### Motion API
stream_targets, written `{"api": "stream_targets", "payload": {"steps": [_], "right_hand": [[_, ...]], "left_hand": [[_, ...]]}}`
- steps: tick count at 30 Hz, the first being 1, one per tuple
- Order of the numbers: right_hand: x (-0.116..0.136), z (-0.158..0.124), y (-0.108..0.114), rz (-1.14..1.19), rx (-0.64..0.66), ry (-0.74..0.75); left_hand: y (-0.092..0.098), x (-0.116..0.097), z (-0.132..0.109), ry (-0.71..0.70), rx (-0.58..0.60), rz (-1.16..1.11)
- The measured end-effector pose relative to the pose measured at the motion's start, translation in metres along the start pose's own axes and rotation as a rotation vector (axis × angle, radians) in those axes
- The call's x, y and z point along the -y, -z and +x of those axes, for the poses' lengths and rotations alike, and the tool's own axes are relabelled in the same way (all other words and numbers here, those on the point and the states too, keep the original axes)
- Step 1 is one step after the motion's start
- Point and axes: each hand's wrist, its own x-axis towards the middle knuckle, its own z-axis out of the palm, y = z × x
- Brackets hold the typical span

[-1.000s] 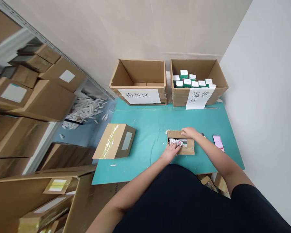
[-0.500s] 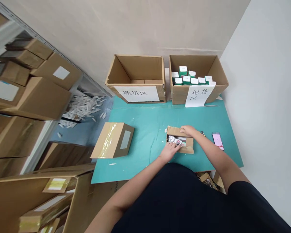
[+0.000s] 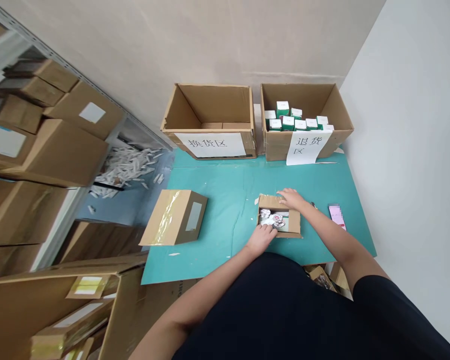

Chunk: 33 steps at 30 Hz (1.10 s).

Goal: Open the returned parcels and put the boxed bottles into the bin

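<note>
A small cardboard box (image 3: 294, 220) lies on the table before me with its flaps folded back. Crumpled printed paper (image 3: 278, 220) fills part of it, over something pale and green that is mostly covered. My left hand (image 3: 261, 238) grips the near edge at the left, its fingers bent over the flap. At the far flap is my right hand (image 3: 291, 199), fingers parted and resting at the flap's edge with nothing held.
A taped carton (image 3: 172, 216) sits at left on the green table (image 3: 225, 182). Behind stand a labelled open box (image 3: 253, 142) and another labelled box (image 3: 275, 148) holding several green-white packs. A phone (image 3: 337, 216) lies right. Shelved cartons (image 3: 69, 145) flank the left.
The near flap has folded outward, showing more of the paper inside. My right hand's fingers have loosened and spread at the far flap. The left hand has shifted slightly toward me.
</note>
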Motion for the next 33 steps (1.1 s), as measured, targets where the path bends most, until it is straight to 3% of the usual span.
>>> {"api": "stream_targets", "payload": {"steps": [2, 4, 11, 14, 18, 20, 24, 29, 33], "right_hand": [[0.007, -0.020, -0.004, -0.098, -0.184, 0.073], [0.012, -0.040, -0.009, -0.188, -0.270, 0.136], [0.016, -0.089, -0.028, -0.188, -0.280, 0.145], [0.014, -0.098, -0.035, -0.139, -0.267, 0.107], [0.011, -0.102, -0.044, -0.081, -0.107, 0.194], [0.011, -0.104, -0.048, -0.096, -0.022, 0.252], [0.017, -0.107, -0.049, -0.186, 0.037, 0.262], [0.027, -0.108, -0.036, -0.252, 0.037, 0.258], [0.031, -0.113, -0.030, -0.231, -0.062, 0.214]], "left_hand": [[0.002, 0.000, -0.003, 0.007, -0.003, -0.024], [0.007, 0.001, -0.008, -0.003, -0.008, -0.035], [0.017, 0.013, -0.029, -0.006, -0.075, -0.046], [0.009, 0.020, -0.040, -0.007, -0.131, -0.109], [-0.008, 0.024, -0.055, -0.011, -0.219, -0.272], [-0.014, 0.024, -0.059, 0.062, -0.287, -0.379], [-0.020, 0.023, -0.054, 0.402, -0.407, -0.667], [-0.026, 0.027, -0.034, 0.607, -0.369, -0.924], [-0.030, 0.033, -0.024, 0.803, -0.317, -1.152]]}}
